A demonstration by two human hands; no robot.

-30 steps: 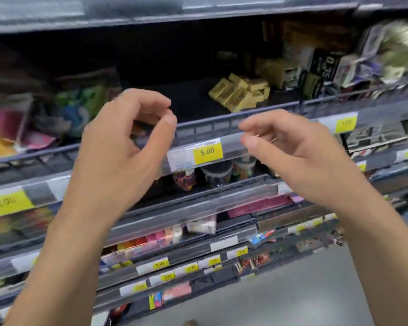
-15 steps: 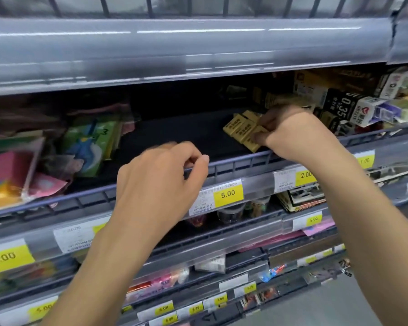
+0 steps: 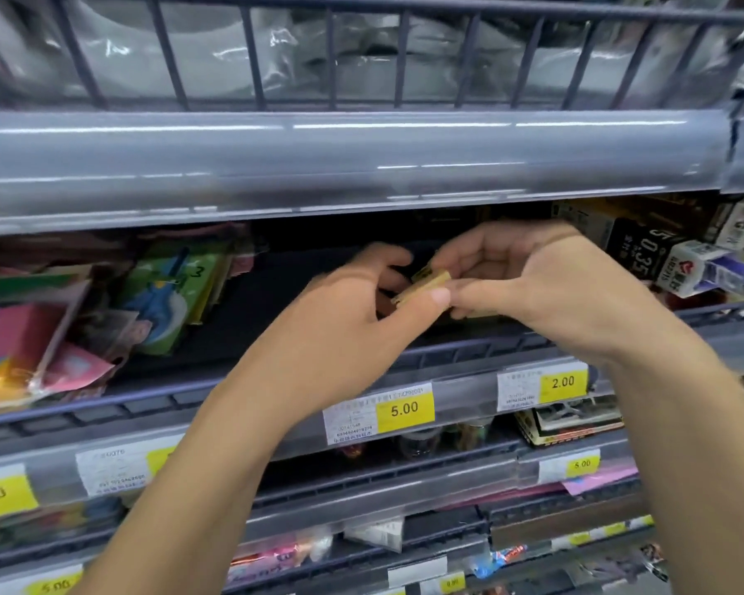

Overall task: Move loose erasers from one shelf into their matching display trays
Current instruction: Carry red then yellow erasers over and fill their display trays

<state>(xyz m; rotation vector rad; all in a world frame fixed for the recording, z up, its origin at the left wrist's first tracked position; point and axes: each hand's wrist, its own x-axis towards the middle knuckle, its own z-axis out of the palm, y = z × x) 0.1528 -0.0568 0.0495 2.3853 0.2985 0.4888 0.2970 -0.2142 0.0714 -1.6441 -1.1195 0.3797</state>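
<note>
— Both my hands have come together since half a second ago: my left hand [image 3: 340, 319], which hung at the wire rail by the 5.00 price tag [image 3: 404, 409], is now up inside the shelf [image 3: 241, 311], meeting my right hand [image 3: 546, 289], which had been alone on the pile of yellow erasers.

— What are you holding?

— Yellow erasers [image 3: 424, 283], a few stacked together (blurred, so I can't count them). My left thumb and fingers pinch the near end; my right fingers curl round the far end, palm facing me. They are lifted off the dark shelf floor, between the two hands, above the wire rail [image 3: 469, 352].

— And around them?

— Left of my hands, colourful packets [image 3: 164, 294] lean in a heap on the same shelf. To the right, a black box marked 0.35 [image 3: 645, 255] and white cartons [image 3: 683, 268] beside it. A 2.00 price tag [image 3: 562, 382] sits under my right wrist. Overhead, a grey shelf front [image 3: 353, 156] with wire bars above it.
</note>
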